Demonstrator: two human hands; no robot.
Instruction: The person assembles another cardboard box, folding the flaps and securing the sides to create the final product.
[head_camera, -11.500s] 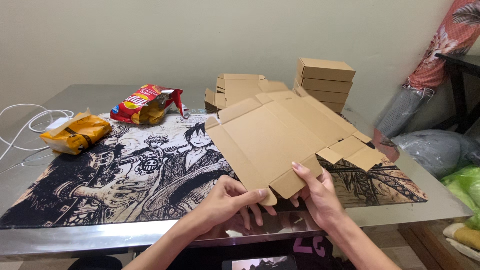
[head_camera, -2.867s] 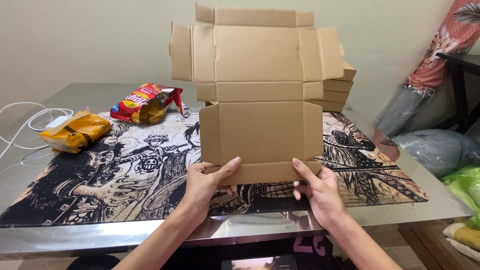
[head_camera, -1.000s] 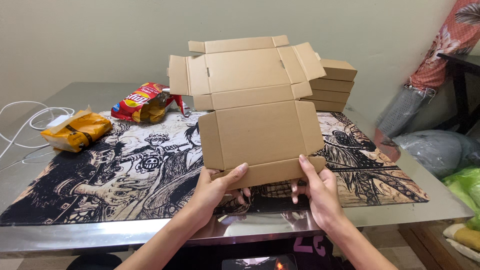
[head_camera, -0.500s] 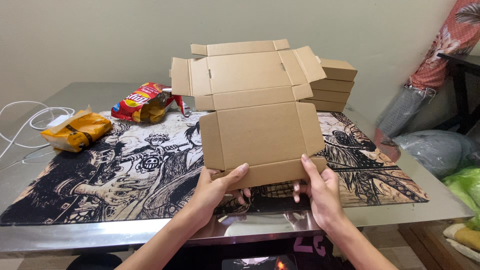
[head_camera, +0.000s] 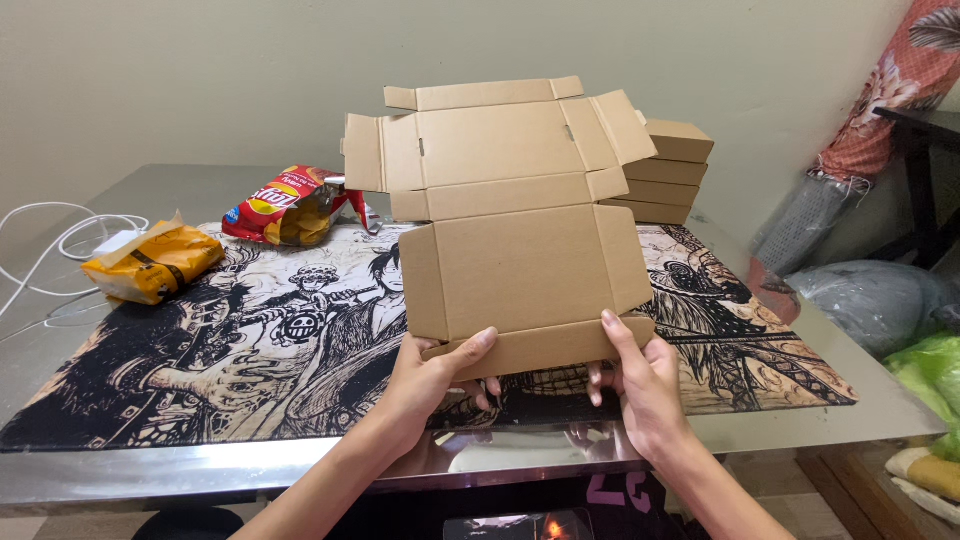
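Note:
I hold a flat, die-cut brown cardboard box blank (head_camera: 515, 215) upright over the table, its flaps spread and its top panel leaning back. My left hand (head_camera: 432, 380) grips the lower left corner, thumb along the bottom flap. My right hand (head_camera: 645, 385) grips the lower right corner, thumb on the front of the same flap, which is folded up slightly. Under it lies a black-and-white cartoon-print mat (head_camera: 250, 340) on a shiny metal table (head_camera: 300, 470).
A stack of folded cardboard boxes (head_camera: 668, 170) stands behind the blank at the back right. A red snack bag (head_camera: 290, 205) and a yellow snack bag (head_camera: 150, 262) lie at the left, with white cables (head_camera: 50, 255). Plastic bags (head_camera: 880, 300) and patterned cloth (head_camera: 880, 90) sit at the right.
The blank was lifted from lying flat to upright. Over the last second its top panel tilted back a little and the bottom flap bent up under my thumbs.

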